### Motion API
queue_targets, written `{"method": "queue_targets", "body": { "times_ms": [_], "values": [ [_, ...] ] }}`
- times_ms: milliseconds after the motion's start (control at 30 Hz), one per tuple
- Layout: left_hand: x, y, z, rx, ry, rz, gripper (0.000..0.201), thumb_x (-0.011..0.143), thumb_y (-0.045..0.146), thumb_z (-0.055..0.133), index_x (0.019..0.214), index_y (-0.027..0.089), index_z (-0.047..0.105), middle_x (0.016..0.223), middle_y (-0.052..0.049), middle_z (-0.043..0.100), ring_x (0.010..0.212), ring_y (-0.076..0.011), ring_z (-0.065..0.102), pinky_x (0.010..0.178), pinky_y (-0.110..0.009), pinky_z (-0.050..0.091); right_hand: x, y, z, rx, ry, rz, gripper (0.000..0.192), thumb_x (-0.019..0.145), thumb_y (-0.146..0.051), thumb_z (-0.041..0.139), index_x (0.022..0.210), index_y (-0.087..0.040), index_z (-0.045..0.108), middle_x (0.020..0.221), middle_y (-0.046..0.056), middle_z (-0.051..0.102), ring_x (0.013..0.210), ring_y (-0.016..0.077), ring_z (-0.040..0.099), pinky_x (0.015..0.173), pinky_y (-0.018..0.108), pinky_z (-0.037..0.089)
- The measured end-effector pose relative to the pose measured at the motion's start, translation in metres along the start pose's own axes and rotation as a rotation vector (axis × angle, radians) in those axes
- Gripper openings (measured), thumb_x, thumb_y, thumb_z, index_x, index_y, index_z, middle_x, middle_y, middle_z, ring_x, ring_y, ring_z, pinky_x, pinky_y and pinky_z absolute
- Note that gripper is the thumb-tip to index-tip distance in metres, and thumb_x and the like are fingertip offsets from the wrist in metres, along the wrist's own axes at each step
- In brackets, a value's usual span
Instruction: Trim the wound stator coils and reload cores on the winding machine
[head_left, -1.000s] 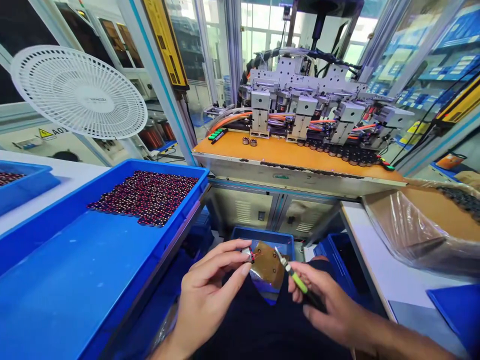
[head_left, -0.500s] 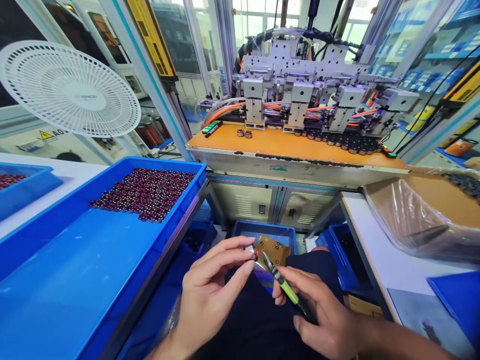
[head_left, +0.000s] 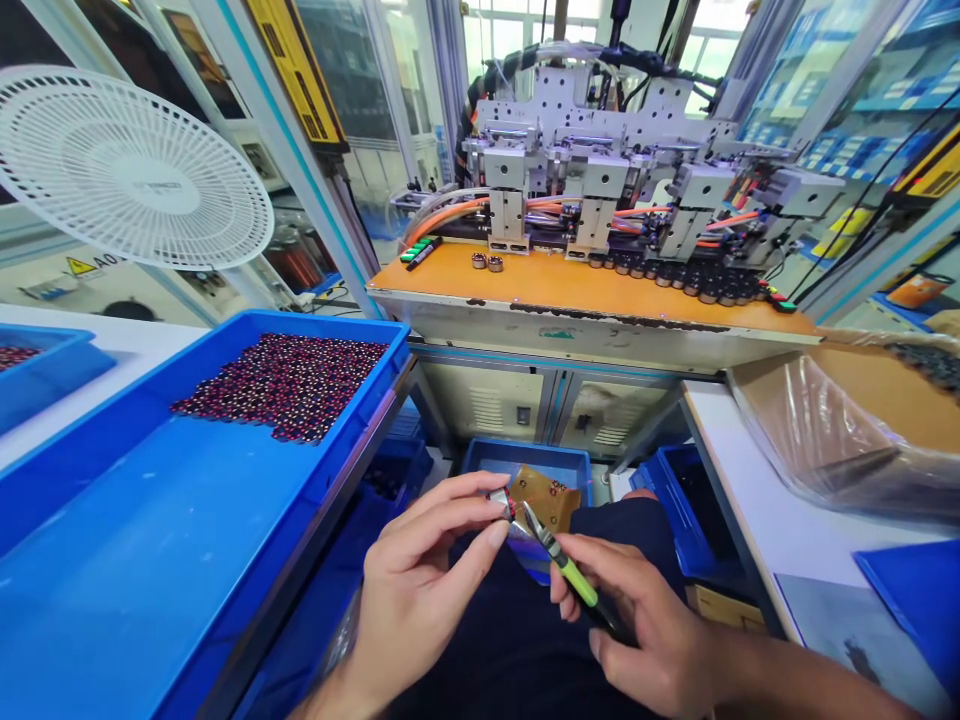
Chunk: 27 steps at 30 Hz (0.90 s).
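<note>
Between the fingertips and thumb of my left hand (head_left: 431, 580) is a small round motor stator (head_left: 499, 502), silvery on its side with red wire at the end facing right. My right hand (head_left: 637, 620) is wrapped round a pair of cutting pliers (head_left: 574, 575) with green and black handles. The jaws point up and left, just beside the stator's wired end. Whether they touch a wire is too small to tell. Beneath both hands, a brown sheet (head_left: 540, 490) carries several small stators and lies in a blue bin (head_left: 472, 455).
A blue tray (head_left: 150, 500) on my left holds many small stators (head_left: 300, 380). Ahead, a winding machine (head_left: 600, 180) stands behind an orange bench (head_left: 540, 285) with dark parts on it. A plastic-lined carton (head_left: 817, 420) sits at right; a white fan (head_left: 142, 180) is at left.
The view has shifted slightly. Both hands keep nearly the same pose, with the pliers' jaws still beside the stator. A thin red wire that trailed up and right from the stator no longer shows.
</note>
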<state>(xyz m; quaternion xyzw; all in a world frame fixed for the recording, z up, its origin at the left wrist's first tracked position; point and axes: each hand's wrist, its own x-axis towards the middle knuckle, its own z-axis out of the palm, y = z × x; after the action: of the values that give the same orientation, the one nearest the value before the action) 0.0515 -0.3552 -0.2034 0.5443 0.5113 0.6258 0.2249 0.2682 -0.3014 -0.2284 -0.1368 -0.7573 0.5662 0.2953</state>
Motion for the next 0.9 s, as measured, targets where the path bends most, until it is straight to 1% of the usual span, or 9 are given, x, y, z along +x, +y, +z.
{"method": "queue_targets", "body": {
  "times_ms": [200,300,400,467,567,667,733,800,900],
  "values": [
    [0.000,0.002,0.000,0.009,-0.003,0.013,0.029,0.081,0.004,0.069,0.096,0.027,0.076,0.108,-0.003,0.076,0.098,-0.0153,0.073,0.084,-0.023,0.061,-0.001,0.003,0.001,-0.010,-0.006,0.062,0.076,0.076,-0.001,0.052,0.147,-0.027,0.041,0.097,0.005,0.061,0.079,0.0134,0.059,0.074,0.029,0.053],
    [0.000,0.002,0.000,0.009,-0.014,0.008,0.028,0.081,0.005,0.069,0.096,0.027,0.076,0.109,-0.003,0.076,0.098,-0.0156,0.073,0.083,-0.023,0.061,-0.003,0.006,0.003,-0.028,-0.001,0.113,0.066,0.078,-0.006,0.055,0.142,-0.022,0.048,0.089,0.004,0.059,0.072,0.0116,0.054,0.067,0.025,0.051],
    [0.000,0.000,0.001,0.005,-0.028,0.013,0.027,0.081,0.005,0.069,0.096,0.026,0.075,0.110,-0.004,0.075,0.099,-0.0165,0.073,0.083,-0.024,0.062,-0.004,0.006,0.004,-0.047,0.020,0.180,0.056,0.079,-0.009,0.057,0.135,-0.019,0.056,0.086,0.004,0.057,0.069,0.0109,0.051,0.064,0.024,0.048],
    [0.000,-0.001,0.001,0.010,-0.032,0.022,0.026,0.081,0.005,0.069,0.096,0.026,0.075,0.109,-0.004,0.075,0.099,-0.0168,0.073,0.083,-0.024,0.062,-0.004,0.003,0.003,-0.033,0.023,0.245,0.053,0.081,-0.010,0.056,0.133,-0.019,0.055,0.085,0.003,0.056,0.069,0.0106,0.051,0.064,0.024,0.048],
    [-0.001,-0.005,-0.001,0.028,-0.053,0.044,0.027,0.082,0.003,0.068,0.097,0.025,0.073,0.110,-0.005,0.073,0.100,-0.0172,0.072,0.083,-0.025,0.061,-0.002,-0.001,-0.001,0.040,0.018,0.272,0.057,0.085,-0.011,0.053,0.141,-0.021,0.045,0.090,0.004,0.056,0.073,0.0107,0.053,0.069,0.026,0.050],
    [-0.002,-0.010,-0.004,0.030,-0.096,0.127,0.030,0.082,-0.002,0.065,0.097,0.024,0.070,0.112,-0.006,0.069,0.107,-0.0197,0.069,0.088,-0.029,0.061,-0.005,-0.005,-0.006,0.094,0.003,0.206,0.063,0.088,-0.008,0.049,0.147,-0.029,0.036,0.106,0.007,0.057,0.089,0.0131,0.058,0.084,0.033,0.053],
    [-0.002,-0.012,-0.005,-0.033,-0.092,0.173,0.036,0.079,-0.006,0.065,0.100,0.024,0.064,0.115,-0.006,0.065,0.108,-0.0208,0.069,0.089,-0.033,0.061,-0.009,-0.007,-0.010,0.090,-0.010,0.170,0.069,0.088,-0.004,0.048,0.148,-0.036,0.033,0.113,0.007,0.056,0.097,0.0139,0.059,0.091,0.036,0.052],
    [-0.002,-0.014,-0.005,-0.112,-0.068,0.190,0.046,0.076,-0.010,0.066,0.104,0.025,0.057,0.117,-0.005,0.063,0.106,-0.0207,0.070,0.088,-0.035,0.062,-0.012,-0.008,-0.013,0.075,-0.014,0.154,0.076,0.086,-0.001,0.048,0.148,-0.041,0.031,0.115,0.005,0.056,0.099,0.0137,0.060,0.093,0.037,0.051],
    [-0.003,-0.015,-0.004,-0.140,-0.053,0.211,0.055,0.073,-0.013,0.066,0.111,0.025,0.051,0.112,-0.004,0.066,0.104,-0.0192,0.070,0.090,-0.035,0.062,-0.016,-0.012,-0.014,0.080,-0.026,0.150,0.080,0.084,0.001,0.050,0.149,-0.042,0.031,0.116,0.005,0.057,0.100,0.0145,0.061,0.092,0.036,0.052]
  ]
}}
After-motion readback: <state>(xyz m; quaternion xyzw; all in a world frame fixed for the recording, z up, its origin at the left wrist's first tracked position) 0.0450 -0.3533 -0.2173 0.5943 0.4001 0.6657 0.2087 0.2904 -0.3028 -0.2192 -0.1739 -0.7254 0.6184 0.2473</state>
